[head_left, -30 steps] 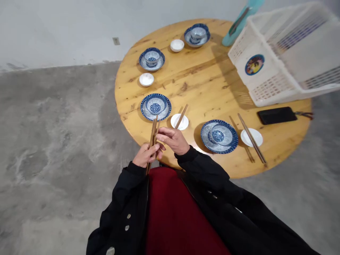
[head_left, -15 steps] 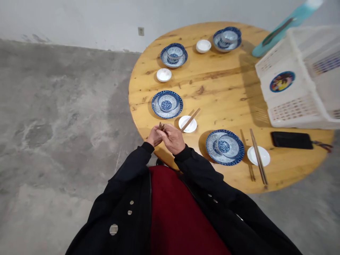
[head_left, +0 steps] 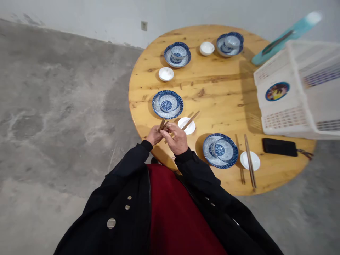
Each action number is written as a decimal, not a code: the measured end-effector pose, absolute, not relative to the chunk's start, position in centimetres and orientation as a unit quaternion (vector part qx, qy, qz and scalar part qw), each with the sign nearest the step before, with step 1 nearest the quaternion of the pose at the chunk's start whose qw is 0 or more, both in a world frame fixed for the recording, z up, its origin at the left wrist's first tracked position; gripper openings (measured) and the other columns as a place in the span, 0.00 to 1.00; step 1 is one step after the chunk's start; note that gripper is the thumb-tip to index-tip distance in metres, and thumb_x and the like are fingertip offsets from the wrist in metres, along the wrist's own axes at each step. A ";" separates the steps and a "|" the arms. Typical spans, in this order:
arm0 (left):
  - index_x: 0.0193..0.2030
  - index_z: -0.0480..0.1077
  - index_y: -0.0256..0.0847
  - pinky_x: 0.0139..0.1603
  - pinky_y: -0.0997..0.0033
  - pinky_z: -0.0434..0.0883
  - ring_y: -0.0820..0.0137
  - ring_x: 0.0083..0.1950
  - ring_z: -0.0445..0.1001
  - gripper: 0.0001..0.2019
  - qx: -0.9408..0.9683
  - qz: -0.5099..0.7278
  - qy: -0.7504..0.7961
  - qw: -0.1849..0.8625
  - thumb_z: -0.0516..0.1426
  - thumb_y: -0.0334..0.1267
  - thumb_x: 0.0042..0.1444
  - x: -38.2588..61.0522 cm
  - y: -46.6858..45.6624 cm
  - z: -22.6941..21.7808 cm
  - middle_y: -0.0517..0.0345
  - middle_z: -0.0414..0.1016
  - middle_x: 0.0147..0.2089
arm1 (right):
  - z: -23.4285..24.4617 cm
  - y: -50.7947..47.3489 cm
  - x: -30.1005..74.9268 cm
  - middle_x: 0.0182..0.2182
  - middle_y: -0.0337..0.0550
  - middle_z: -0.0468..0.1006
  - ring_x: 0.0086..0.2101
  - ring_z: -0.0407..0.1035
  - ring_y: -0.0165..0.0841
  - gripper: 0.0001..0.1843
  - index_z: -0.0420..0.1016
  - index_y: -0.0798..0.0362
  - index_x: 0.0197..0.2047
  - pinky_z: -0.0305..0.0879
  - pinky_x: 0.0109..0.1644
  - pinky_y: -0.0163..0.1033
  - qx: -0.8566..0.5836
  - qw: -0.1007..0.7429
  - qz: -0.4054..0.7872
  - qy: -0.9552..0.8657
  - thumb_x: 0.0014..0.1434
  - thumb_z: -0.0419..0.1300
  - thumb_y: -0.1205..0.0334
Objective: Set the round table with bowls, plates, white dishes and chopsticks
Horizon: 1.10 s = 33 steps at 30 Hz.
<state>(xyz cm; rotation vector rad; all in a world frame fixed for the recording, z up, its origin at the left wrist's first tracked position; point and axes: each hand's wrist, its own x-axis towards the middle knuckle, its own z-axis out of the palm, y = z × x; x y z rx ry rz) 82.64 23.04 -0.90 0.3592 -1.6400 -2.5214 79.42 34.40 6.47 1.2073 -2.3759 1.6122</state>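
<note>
Several brown chopsticks (head_left: pixel 162 123) stick up from between my hands at the table's near left edge. My left hand (head_left: pixel 154 135) is closed round their lower part. The fingers of my right hand (head_left: pixel 176 139) pinch at the same bundle, and its thumb lies against the sticks. Just beyond my hands a small white dish (head_left: pixel 182 122) carries a pair of chopsticks (head_left: pixel 191 119) laid across it. Behind that, a blue-patterned plate (head_left: pixel 168 115) holds a matching bowl (head_left: pixel 168 99). How many sticks each hand has hold of is hidden.
On the round wooden table (head_left: pixel 212 95) are more blue plates with bowls, such as one plate (head_left: pixel 220 165) at the right, and white dishes. A white plastic basket (head_left: pixel 281 109), a teal object (head_left: pixel 287 35) and a black phone (head_left: pixel 280 147) occupy the right side.
The chopsticks in my hands now stand out higher and fan apart. My right hand has shifted slightly right and its fingers have opened a little. The view has turned slightly.
</note>
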 end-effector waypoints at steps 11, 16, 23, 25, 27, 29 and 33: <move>0.24 0.74 0.34 0.29 0.75 0.66 0.75 0.24 0.67 0.26 0.133 -0.737 -0.662 0.014 0.63 0.61 0.48 82.8 22.7 1.2 0.59 0.69 0.21 | 12.4 35.5 78.3 0.39 0.45 0.80 0.39 0.75 0.37 0.13 0.80 0.49 0.44 0.73 0.44 0.44 0.379 0.033 0.558 -0.737 0.66 0.57 0.53; 0.29 0.77 0.34 0.28 0.76 0.64 0.76 0.23 0.66 0.28 0.123 -0.732 -0.670 0.017 0.62 0.63 0.49 82.8 22.7 1.6 0.60 0.69 0.20 | 13.0 35.4 77.0 0.33 0.42 0.80 0.31 0.74 0.34 0.12 0.82 0.49 0.39 0.73 0.37 0.41 0.352 -0.020 0.576 -0.737 0.64 0.61 0.52; 0.29 0.78 0.34 0.28 0.75 0.63 0.76 0.22 0.66 0.26 0.112 -0.708 -0.698 -0.003 0.60 0.61 0.53 82.8 22.4 1.9 0.61 0.69 0.19 | 12.4 34.8 76.1 0.29 0.40 0.79 0.26 0.71 0.32 0.10 0.81 0.50 0.33 0.73 0.29 0.39 0.344 -0.066 0.589 -0.728 0.55 0.68 0.52; 0.28 0.78 0.34 0.29 0.76 0.64 0.76 0.22 0.67 0.26 0.115 -0.695 -0.710 -0.005 0.60 0.60 0.53 82.9 22.3 2.2 0.61 0.70 0.19 | 12.4 34.6 76.2 0.29 0.40 0.78 0.26 0.72 0.31 0.09 0.80 0.50 0.32 0.72 0.28 0.38 0.343 -0.062 0.589 -0.729 0.55 0.69 0.53; 0.28 0.79 0.34 0.30 0.76 0.64 0.76 0.22 0.67 0.25 0.118 -0.685 -0.718 -0.005 0.61 0.59 0.54 82.9 22.3 2.3 0.60 0.70 0.19 | 12.3 34.5 76.3 0.29 0.40 0.78 0.25 0.72 0.31 0.09 0.79 0.51 0.32 0.72 0.28 0.38 0.343 -0.060 0.591 -0.728 0.55 0.69 0.54; 0.29 0.79 0.34 0.30 0.76 0.64 0.75 0.22 0.67 0.25 0.120 -0.679 -0.724 -0.008 0.60 0.59 0.54 82.9 22.2 2.4 0.60 0.71 0.19 | 12.2 34.3 76.3 0.29 0.39 0.78 0.25 0.72 0.30 0.09 0.79 0.51 0.32 0.72 0.29 0.38 0.344 -0.060 0.593 -0.726 0.55 0.69 0.55; 0.31 0.79 0.34 0.28 0.76 0.63 0.76 0.22 0.66 0.26 0.118 -0.671 -0.732 -0.018 0.59 0.60 0.54 82.8 22.2 2.1 0.61 0.70 0.19 | 11.7 34.3 76.0 0.30 0.39 0.78 0.27 0.72 0.30 0.09 0.79 0.51 0.32 0.72 0.30 0.38 0.349 -0.050 0.577 -0.737 0.56 0.68 0.55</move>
